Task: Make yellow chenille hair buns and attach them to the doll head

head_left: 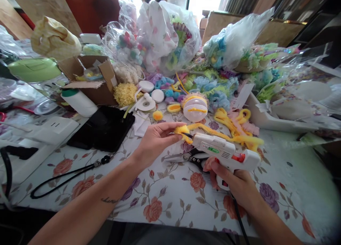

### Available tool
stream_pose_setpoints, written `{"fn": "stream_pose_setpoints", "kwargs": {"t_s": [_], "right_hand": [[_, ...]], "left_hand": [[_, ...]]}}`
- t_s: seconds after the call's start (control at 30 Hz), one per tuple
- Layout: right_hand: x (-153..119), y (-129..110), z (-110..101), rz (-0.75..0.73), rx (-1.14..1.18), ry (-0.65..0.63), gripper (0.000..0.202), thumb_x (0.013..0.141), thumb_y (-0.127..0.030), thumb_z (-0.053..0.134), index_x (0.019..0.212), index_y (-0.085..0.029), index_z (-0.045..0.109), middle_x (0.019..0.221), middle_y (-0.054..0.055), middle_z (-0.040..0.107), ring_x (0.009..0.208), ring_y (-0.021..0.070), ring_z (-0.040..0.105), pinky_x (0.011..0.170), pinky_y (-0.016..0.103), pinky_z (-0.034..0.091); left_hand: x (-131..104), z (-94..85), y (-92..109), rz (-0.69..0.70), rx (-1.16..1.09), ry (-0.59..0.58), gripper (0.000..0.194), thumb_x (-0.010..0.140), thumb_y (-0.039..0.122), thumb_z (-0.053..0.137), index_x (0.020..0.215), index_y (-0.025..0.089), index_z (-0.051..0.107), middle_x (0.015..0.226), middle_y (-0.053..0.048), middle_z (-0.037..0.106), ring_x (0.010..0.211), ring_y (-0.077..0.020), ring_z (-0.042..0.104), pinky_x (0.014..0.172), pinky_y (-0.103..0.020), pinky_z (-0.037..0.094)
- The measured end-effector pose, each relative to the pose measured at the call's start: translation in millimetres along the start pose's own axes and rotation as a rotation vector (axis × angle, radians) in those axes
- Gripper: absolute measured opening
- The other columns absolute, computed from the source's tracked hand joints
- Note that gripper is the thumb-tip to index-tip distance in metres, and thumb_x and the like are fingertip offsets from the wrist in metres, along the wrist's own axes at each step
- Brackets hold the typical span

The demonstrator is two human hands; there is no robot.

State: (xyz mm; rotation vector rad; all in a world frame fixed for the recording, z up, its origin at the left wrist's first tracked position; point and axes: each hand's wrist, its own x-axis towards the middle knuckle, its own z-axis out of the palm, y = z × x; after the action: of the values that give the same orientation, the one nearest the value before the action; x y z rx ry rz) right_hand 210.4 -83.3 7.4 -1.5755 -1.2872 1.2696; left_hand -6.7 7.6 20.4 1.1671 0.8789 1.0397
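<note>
Between its thumb and fingers, my left hand pinches a yellow fuzzy strip, bent into a small loop at this end. The strip's long tail runs right, behind the glue gun. My right hand is wrapped round the handle of a white hot glue gun. Its dark nozzle points left and meets the yellow loop at my left fingertips; whether glue is coming out I cannot tell. Beneath the gun lie scissors with black handles, partly hidden. Beyond my hands stands a white round piece with yellow trim.
A yellow pom-pom, a black tablet-like slab and a white bottle lie to the left. Colourful fuzzy pieces and plastic bags pile up behind. A white foam box stands right. The gun's black cord hangs over the front edge.
</note>
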Motion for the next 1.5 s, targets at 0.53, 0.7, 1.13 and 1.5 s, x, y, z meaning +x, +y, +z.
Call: {"fn": "stream_pose_setpoints", "kwargs": {"t_s": [0.53, 0.7, 1.13, 1.5], "right_hand": [[-0.8, -2.9, 1.1, 0.056, -0.032, 0.006, 0.035, 0.086, -0.053, 0.055, 0.073, -0.021, 0.064, 0.056, 0.002, 0.058, 0.054, 0.016, 0.053, 0.049, 0.027, 0.043], [-1.6, -2.7, 2.0, 0.064, -0.002, 0.016, 0.034, 0.085, -0.052, 0.057, 0.072, -0.021, 0.065, 0.056, 0.002, 0.06, 0.057, 0.017, 0.055, 0.052, 0.028, 0.045], [-1.7, -6.6, 6.0, -0.046, 0.021, 0.127, 0.03, 0.082, -0.048, 0.062, 0.065, -0.023, 0.067, 0.056, 0.002, 0.063, 0.051, 0.0186, 0.058, 0.05, 0.032, 0.05], [-0.2, -1.3, 1.0, 0.051, -0.037, 0.06, 0.037, 0.082, -0.056, 0.059, 0.077, -0.021, 0.07, 0.053, 0.001, 0.059, 0.056, 0.0172, 0.054, 0.054, 0.029, 0.044]], "left_hand": [[1.2, -0.7, -0.8, 0.008, 0.002, -0.011, 0.03, 0.069, 0.024, 0.08, 0.1, 0.025, 0.076, 0.102, -0.002, 0.075, 0.092, -0.0141, 0.067, 0.082, -0.02, 0.053], [0.4, -0.8, -0.1, 0.005, 0.003, -0.006, 0.031, 0.069, 0.024, 0.08, 0.1, 0.023, 0.076, 0.102, -0.003, 0.075, 0.093, -0.0162, 0.067, 0.084, -0.024, 0.053], [1.2, -1.8, -0.2, -0.012, -0.032, -0.004, 0.035, 0.069, 0.025, 0.08, 0.103, 0.021, 0.075, 0.106, -0.007, 0.074, 0.1, -0.0214, 0.065, 0.089, -0.031, 0.051], [1.7, -2.6, -0.3, -0.041, -0.075, 0.009, 0.034, 0.069, 0.026, 0.08, 0.103, 0.021, 0.075, 0.103, -0.006, 0.074, 0.1, -0.021, 0.065, 0.091, -0.032, 0.05]]}}
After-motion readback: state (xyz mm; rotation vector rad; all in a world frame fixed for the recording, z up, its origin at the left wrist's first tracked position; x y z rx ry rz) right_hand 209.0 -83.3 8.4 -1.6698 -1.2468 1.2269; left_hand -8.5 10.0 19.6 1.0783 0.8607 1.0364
